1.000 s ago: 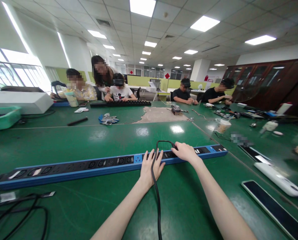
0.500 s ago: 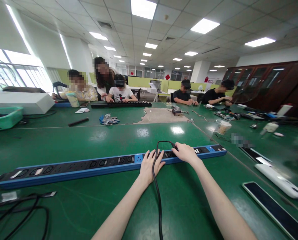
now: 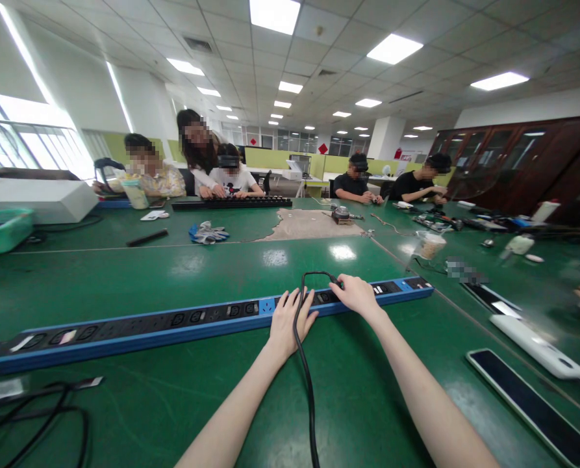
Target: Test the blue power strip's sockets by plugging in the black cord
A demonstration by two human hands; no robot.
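Note:
A long blue and black power strip with several sockets lies across the green table in front of me. My left hand rests on it with fingers spread, just right of a blue socket. At the strip's right part, my right hand is closed on the plug of a black power cable. Whether the plug sits fully in a socket is hidden by my fingers. The cable loops up from the plug, passes over my left hand and runs down toward me.
Loose black cables lie at the lower left. A smartphone and a white elongated device are at the right. Farther off lie gloves, a dark rod and a green basket. Several people work across the table.
The whole view has shifted slightly left. My hands keep their places on the strip and plug. Across the table, the standing person's arm now reaches farther toward the black strip there.

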